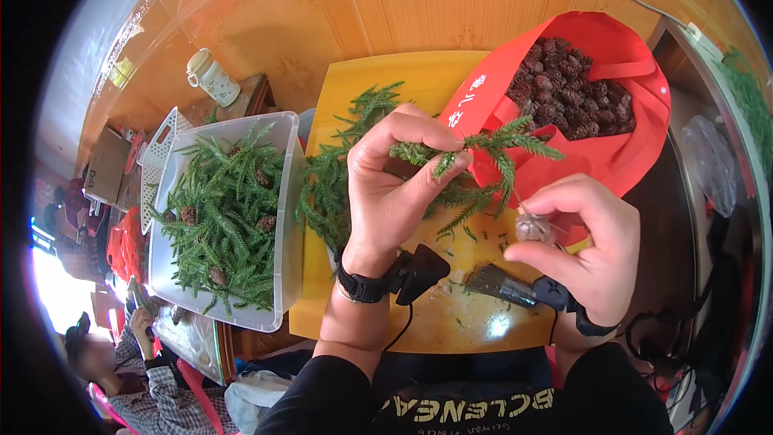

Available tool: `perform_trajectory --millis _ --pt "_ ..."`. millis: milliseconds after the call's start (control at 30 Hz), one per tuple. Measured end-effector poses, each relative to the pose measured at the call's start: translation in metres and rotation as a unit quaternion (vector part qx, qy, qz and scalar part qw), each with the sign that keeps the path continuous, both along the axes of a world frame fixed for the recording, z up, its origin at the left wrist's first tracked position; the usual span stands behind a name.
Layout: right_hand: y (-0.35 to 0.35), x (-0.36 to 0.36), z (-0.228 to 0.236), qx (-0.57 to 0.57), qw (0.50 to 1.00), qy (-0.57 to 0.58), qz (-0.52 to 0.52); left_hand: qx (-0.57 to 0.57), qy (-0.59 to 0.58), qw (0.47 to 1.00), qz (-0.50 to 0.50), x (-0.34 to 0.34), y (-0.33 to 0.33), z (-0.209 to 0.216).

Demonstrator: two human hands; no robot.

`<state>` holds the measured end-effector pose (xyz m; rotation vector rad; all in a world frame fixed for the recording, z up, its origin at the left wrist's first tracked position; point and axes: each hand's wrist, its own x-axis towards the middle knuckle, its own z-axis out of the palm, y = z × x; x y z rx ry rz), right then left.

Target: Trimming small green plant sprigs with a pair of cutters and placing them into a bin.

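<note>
My left hand (403, 177) is closed in a pinch on a green pine sprig (515, 143), its needled tips spreading to the right between the two hands. My right hand (584, 242) is closed, with thumb and fingers around a small pale-brown pine cone (533, 228). A thin strand runs up from the cone toward the sprig; whether it joins them I cannot tell. Beneath both hands lies a yellow board (435, 330) with loose green sprigs (322, 201) on its left part. Each wrist wears a black strap, the left one with a black device on it.
An open red bag (503, 80) full of brown pine cones (568, 93) stands at the far right. On the left, a clear plastic bin (294, 193) holds sprigs with cones. A dark brush-like thing (499, 283) lies on the board. A flask (213, 79) stands behind; another person (153, 387) sits lower left.
</note>
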<state>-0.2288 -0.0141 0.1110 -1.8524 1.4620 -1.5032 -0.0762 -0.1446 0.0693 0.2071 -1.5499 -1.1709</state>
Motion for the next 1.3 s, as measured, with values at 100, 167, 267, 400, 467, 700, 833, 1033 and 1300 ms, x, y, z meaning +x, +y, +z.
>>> perform_trajectory --millis 100,167,267,400,467,700,833,1033,1300 --pt "-0.004 0.003 -0.005 0.025 1.000 0.010 -0.004 0.000 0.003 1.000 -0.002 -0.002 0.002 0.000" --pt "-0.005 0.007 -0.006 0.040 0.999 -0.008 -0.007 0.003 -0.004 1.000 0.001 -0.003 0.004 0.001" --pt "-0.006 0.010 -0.008 0.043 0.998 -0.033 -0.026 0.019 0.015 1.000 -0.007 -0.007 0.007 0.000" --pt "-0.010 0.009 -0.007 -0.002 0.999 0.004 -0.033 -0.025 0.022 0.999 0.017 -0.009 0.006 -0.001" --pt "-0.011 0.007 -0.007 -0.024 0.998 0.037 -0.043 -0.076 0.011 0.996 0.039 -0.009 0.003 -0.001" --pt "-0.016 0.006 -0.017 -0.053 0.998 -0.007 -0.035 -0.164 0.031 0.985 0.049 -0.012 0.001 -0.002" --pt "-0.014 0.008 -0.015 -0.065 0.997 -0.007 -0.043 -0.234 0.037 0.968 0.079 -0.015 0.000 -0.003" --pt "-0.011 0.006 -0.008 -0.021 0.999 -0.013 -0.028 -0.250 0.028 0.966 0.064 -0.013 0.005 0.003" --pt "-0.011 0.004 -0.009 -0.060 0.997 0.028 -0.035 -0.319 0.017 0.942 0.101 -0.012 0.002 -0.005"
